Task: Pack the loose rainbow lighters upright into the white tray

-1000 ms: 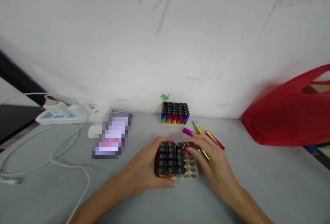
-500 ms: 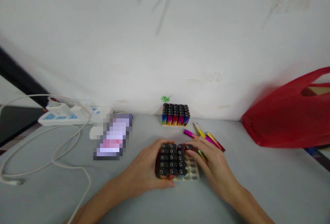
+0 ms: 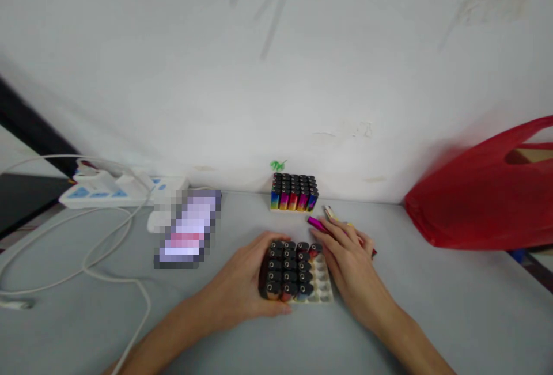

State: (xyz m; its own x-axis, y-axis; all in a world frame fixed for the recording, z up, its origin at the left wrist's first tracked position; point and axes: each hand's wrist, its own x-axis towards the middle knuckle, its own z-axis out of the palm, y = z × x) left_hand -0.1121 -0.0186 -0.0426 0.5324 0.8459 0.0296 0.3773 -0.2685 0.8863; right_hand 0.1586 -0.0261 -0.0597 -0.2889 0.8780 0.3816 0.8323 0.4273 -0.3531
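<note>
Black-topped lighters (image 3: 289, 264) stand upright in the left part of a white socketed tray (image 3: 323, 286); bare sockets show along its right side. My left hand (image 3: 248, 283) wraps around the left side of this block, thumb at the near edge and fingers at the far edge. Beyond the tray's right edge, my right hand (image 3: 349, 260) reaches over several loose lighters, its fingers stretched out and touching them. A magenta lighter (image 3: 317, 223) and a yellow one with a metal top (image 3: 329, 212) stick out past the fingers; the rest are mostly covered.
Against the wall stands a full block of colourful lighters (image 3: 294, 193). A phone (image 3: 188, 228) with a blurred screen lies left, beside a white power strip (image 3: 125, 190) and a looping white cable (image 3: 140, 283). At right sits a red bag (image 3: 470, 196).
My right hand has moved from the tray's far right corner to the loose lighters, leaving a lighter standing in that corner. My left hand stays on the block.
</note>
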